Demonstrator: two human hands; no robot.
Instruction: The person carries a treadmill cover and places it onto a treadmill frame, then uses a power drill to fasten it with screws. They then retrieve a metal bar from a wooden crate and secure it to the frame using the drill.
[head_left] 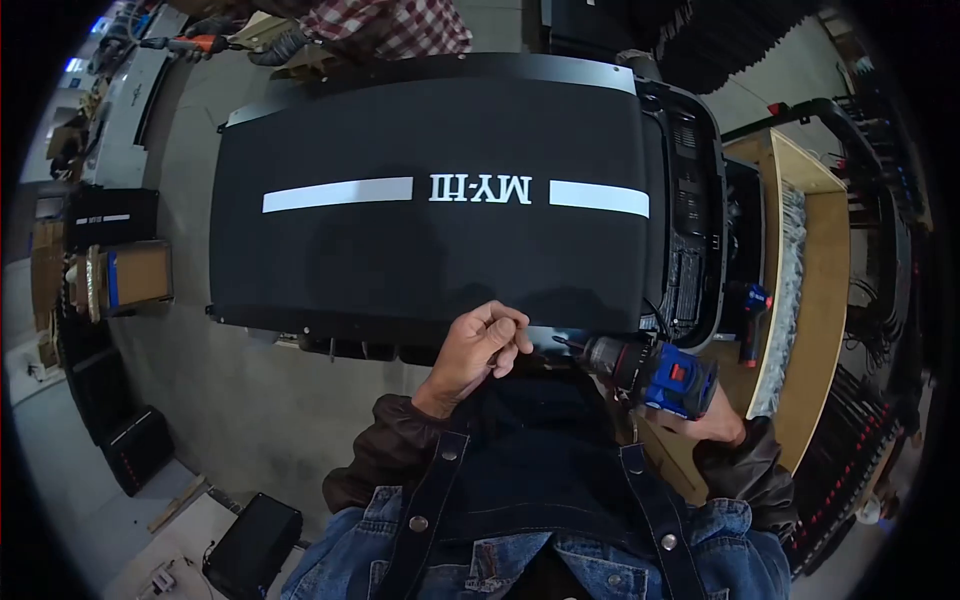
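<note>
A long black belt [430,250] with white stripes and upside-down lettering "MY-HI" lies across the middle, with a dark metal rail along its near edge. My left hand [483,350] is at that near edge, its fingers curled together; whatever may be between the fingertips is too small to make out. In my right hand [690,422] is a blue and black power drill [660,375], its bit pointing left toward my left hand. Drill bit and left fingers are apart.
A co-worker in a checked shirt [385,25] stands across the belt, a gloved hand and an orange tool [200,43] at top left. Right of the belt are a black plastic frame [712,200], a wooden box [820,240] with plastic bags, and a second blue drill [755,300].
</note>
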